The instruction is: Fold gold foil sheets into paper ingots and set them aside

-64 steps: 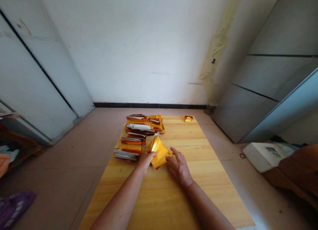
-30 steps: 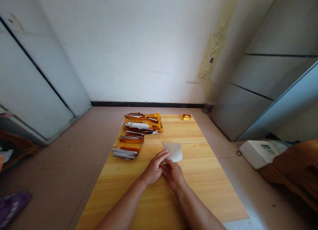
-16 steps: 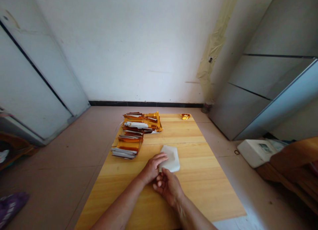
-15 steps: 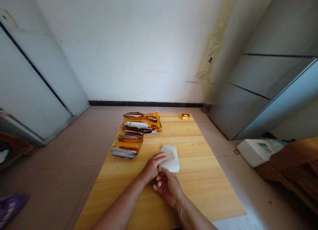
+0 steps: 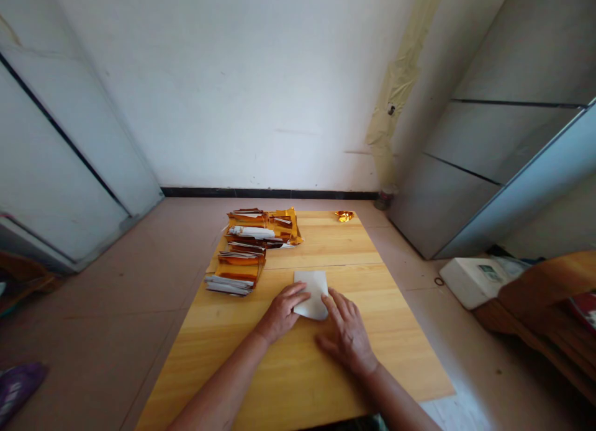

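A small pale sheet of paper (image 5: 313, 294), with straight edges, lies on the wooden table (image 5: 395, 350). My left hand (image 5: 280, 310) rests at its left side, fingers over the paper and the thumb side low. At the right edge, my right hand (image 5: 347, 331) touches the paper with its fingertips; its fingers are spread and its thumb points left above the tabletop. Whether the paper is one layer or folded cannot be made out.
Orange-gold foil strips with stacks of papers (image 5: 239, 266) lie at the table's back left. A crumpled gold foil piece (image 5: 344, 216) sits at the back right corner. A white box (image 5: 470, 282) stands to the right, beyond the table.
My right hand has moved from the paper's near left corner to its right edge, and its fingers have spread. The paper has turned a little and now looks narrower. The view has shifted slightly.
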{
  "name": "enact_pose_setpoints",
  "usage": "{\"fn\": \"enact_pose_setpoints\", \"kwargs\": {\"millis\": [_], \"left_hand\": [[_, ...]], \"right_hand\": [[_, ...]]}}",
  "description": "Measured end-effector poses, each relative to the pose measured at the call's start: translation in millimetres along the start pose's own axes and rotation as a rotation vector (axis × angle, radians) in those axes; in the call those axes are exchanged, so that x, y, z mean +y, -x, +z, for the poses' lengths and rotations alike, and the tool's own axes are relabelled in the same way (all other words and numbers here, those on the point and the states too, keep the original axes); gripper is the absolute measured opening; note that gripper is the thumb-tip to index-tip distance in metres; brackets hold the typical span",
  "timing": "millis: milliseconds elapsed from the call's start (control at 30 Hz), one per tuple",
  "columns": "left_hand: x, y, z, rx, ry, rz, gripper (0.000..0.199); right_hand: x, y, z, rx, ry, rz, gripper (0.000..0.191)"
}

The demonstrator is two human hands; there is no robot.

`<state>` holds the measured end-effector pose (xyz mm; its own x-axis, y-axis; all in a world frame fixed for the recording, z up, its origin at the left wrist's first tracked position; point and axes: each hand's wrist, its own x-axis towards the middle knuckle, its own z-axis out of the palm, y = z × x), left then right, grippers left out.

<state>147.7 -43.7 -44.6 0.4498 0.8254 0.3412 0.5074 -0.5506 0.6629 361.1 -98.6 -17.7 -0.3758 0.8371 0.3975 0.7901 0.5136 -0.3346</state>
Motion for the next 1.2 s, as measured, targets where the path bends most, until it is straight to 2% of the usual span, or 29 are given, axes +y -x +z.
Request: {"fn": "enact_pose_setpoints", "kwargs": {"millis": [67,167,367,500,633,833,1000,1133,1200], "left_hand": [[-1,-1,0.5,0.003,-0.003,-0.002,0.05],[-1,-1,0.2,0.012,-0.015,-0.019,0.046],[3,-1,-1.4,0.035,-0.04,-0.034,0.044],[7,-1,-2.3,0.045,-0.053,-0.034,0.043],[6,0,-2.3,0.014,-0.083,-0.048,0.047],[4,0,3.2,0.012,-0.161,-0.034,0.06],[2,3,2.6,0.02,-0.258,-0.017,0.059],[0,8,-4.4,-0.026,-0.243,-0.007,0.056],[0,9,-7.7,-0.036,-0.203,-0.016,0.05]], "right_hand": [[5,-11,11,-0.006,0.103,-0.028,0.071],[7,-25,24,0.026,0.161,-0.06,0.063],[-6,-36,21,0.013,0.108,-0.127,0.063],[-11,-36,26,0.025,0.053,-0.106,0.052],[7,-36,33,0.016,0.104,-0.1,0.038],[39,-39,28,-0.056,0.128,-0.198,0.044],[43,-42,22,-0.217,-0.005,-0.248,0.051],[45,-41,16,-0.264,-0.208,-0.211,0.045],[46,-41,15,-0.25,-0.342,-0.132,0.038]]}}
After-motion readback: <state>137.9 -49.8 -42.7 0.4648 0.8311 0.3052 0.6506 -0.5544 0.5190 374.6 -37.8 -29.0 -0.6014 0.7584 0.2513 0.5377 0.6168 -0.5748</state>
